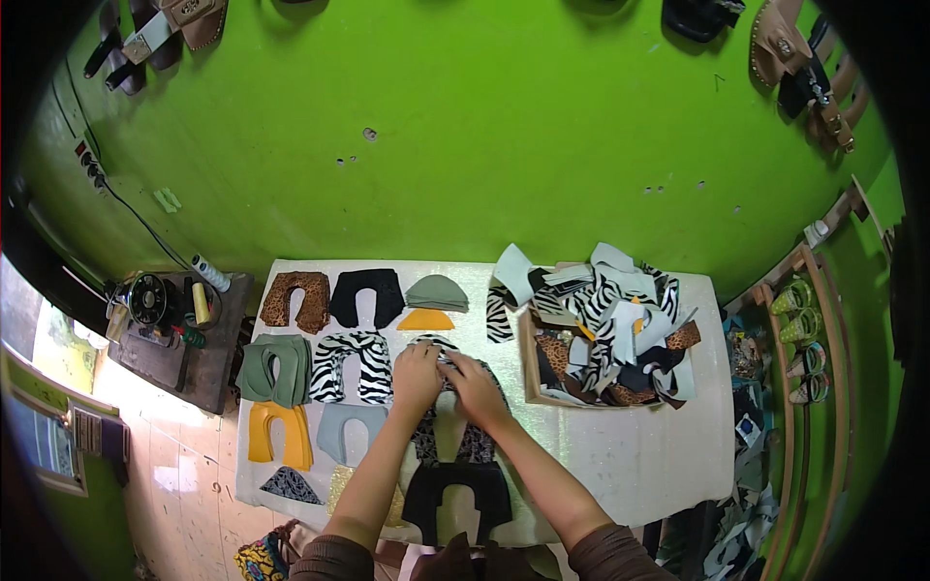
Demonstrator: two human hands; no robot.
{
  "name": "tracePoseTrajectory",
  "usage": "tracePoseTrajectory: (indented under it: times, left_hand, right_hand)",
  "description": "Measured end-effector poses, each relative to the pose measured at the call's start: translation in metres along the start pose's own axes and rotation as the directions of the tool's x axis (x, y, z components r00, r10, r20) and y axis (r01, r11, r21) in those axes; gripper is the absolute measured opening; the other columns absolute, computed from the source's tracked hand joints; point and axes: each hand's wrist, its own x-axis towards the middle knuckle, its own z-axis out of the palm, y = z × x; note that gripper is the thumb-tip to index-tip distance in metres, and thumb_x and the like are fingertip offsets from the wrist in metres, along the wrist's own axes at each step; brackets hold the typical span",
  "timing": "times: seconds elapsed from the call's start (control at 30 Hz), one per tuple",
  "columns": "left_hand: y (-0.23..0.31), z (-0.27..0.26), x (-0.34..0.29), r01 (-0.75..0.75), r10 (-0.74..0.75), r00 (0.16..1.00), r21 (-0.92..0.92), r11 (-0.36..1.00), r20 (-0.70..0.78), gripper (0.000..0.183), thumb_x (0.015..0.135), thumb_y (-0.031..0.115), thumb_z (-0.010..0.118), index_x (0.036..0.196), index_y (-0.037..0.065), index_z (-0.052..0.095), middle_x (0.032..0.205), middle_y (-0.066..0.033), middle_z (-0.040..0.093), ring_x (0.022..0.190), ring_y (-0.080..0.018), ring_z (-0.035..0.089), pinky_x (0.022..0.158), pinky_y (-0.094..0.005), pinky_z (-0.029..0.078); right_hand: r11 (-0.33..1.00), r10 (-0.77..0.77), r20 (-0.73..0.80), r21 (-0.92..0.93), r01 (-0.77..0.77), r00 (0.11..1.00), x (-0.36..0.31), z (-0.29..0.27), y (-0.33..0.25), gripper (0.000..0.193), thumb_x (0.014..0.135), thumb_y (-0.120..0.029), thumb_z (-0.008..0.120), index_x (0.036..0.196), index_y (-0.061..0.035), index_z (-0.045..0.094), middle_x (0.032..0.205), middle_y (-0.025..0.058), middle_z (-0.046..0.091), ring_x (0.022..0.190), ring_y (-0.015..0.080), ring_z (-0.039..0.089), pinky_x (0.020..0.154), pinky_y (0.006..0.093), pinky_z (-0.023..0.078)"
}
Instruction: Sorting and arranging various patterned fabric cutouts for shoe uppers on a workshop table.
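My left hand and my right hand meet over zebra-print material pieces at the middle of the table. Their fingers are bent and close together on these pieces, partly hiding them. Below the hands lie black-and-grey patterned U-shaped pieces, and nearer me a black U-shaped piece. To the left is a zebra-print U-shaped stack. Green half-round pieces and a yellow curved piece rest just beyond my hands.
Leopard, black, olive, yellow and light-blue U-shaped pieces lie leftward. A box heaped with scraps stands on the table at right. A side table holds thread spools; a shoe rack stands right.
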Motion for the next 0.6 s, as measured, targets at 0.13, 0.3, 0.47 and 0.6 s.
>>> tracePoseTrajectory:
  times: [0.13,0.3,0.47,0.6]
  left_hand:
    - [0.061,-0.004,-0.014,-0.034,0.027,0.992,-0.051,0.998,-0.127,0.030,0.069,0.007,0.052,0.099,0.009,0.058,0.106,-0.0082,0.054,0.103,-0.0260,0.048,0.094,-0.0482,0.027]
    - [0.129,-0.006,-0.016,-0.075,0.049,0.986,-0.158,0.985,-0.161,0.029,0.069,0.007,0.054,0.098,0.007,0.059,0.105,-0.0077,0.054,0.103,-0.0251,0.048,0.096,-0.0502,0.026]
    - [0.179,0.001,-0.004,-0.172,0.145,0.983,-0.270,0.947,-0.116,0.034,0.068,0.005,0.053,0.102,0.007,0.056,0.102,-0.0099,0.054,0.100,-0.0269,0.048,0.093,-0.0443,0.030]
    - [0.212,0.013,0.009,-0.241,0.201,0.965,-0.267,0.933,-0.166,0.020,0.073,0.007,0.052,0.091,0.004,0.060,0.091,-0.0105,0.057,0.091,-0.0268,0.053,0.084,-0.0385,0.038]
  right_hand:
    - [0.991,0.078,-0.078,0.115,-0.069,0.994,-0.033,-0.040,-0.014,0.047,0.063,0.011,0.044,0.108,-0.0008,0.052,0.114,0.0166,0.048,0.107,0.0328,0.046,0.090,0.0374,0.038]
    - [0.974,0.169,-0.145,0.176,-0.143,0.975,-0.063,-0.094,-0.008,0.038,0.068,0.010,0.042,0.104,0.0017,0.052,0.106,0.0160,0.050,0.099,0.0326,0.051,0.083,0.0356,0.042]
    - [0.990,0.108,-0.261,0.111,-0.082,0.959,-0.081,-0.146,0.019,0.031,0.071,0.008,0.044,0.100,0.0012,0.054,0.100,0.0152,0.052,0.094,0.0322,0.052,0.080,0.0363,0.043]
    - [0.981,0.142,-0.438,-0.061,-0.187,0.888,-0.088,-0.177,0.045,0.027,0.071,0.004,0.047,0.098,0.0003,0.054,0.095,0.0150,0.053,0.090,0.0336,0.049,0.081,0.0392,0.040]
